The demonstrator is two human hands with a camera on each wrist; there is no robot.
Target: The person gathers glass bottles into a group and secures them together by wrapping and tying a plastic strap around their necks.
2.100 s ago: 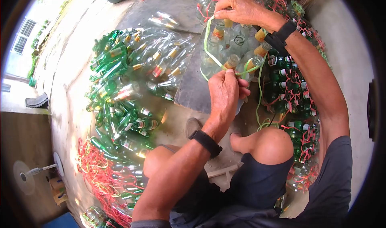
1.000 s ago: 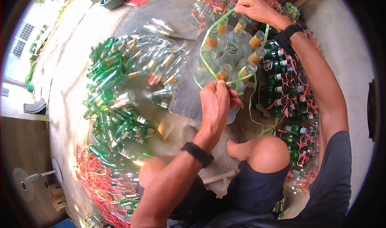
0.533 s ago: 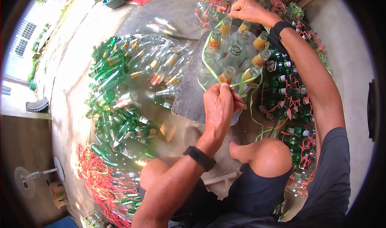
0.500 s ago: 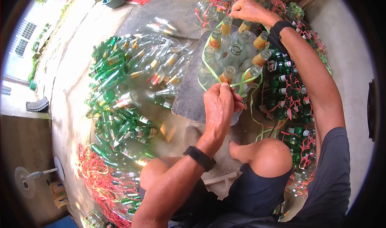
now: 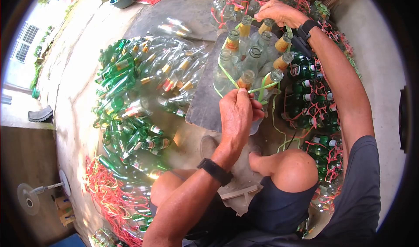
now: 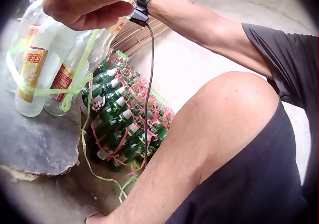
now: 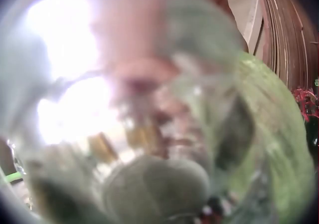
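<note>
Clear glass bottles (image 5: 251,66) with yellow neck labels stand upright in a tight cluster on a dark board (image 5: 203,107). A light green plastic strap (image 5: 265,88) runs around them and crosses at the near side. My left hand (image 5: 236,114) pinches the strap between thumb and forefinger, right by the nearest bottle neck. At the far side, my right hand (image 5: 281,14) pinches the strap beside the far bottle necks. The left wrist view shows the strap (image 6: 45,91) low around the bottles (image 6: 37,72). Blurred glass (image 7: 149,134) fills most of the right wrist view.
Loose green bottles (image 5: 118,68) and clear bottles (image 5: 174,68) lie piled on the left. Green bottles bound with red strap (image 5: 305,90) are stacked at the right. A tangle of red straps (image 5: 107,188) lies lower left. A cable (image 6: 149,84) hangs from the right wrist.
My right hand has moved right and slightly away along the far side. The strap it held raised has come down near the far bottle necks. My left hand keeps its pinch at the near side.
</note>
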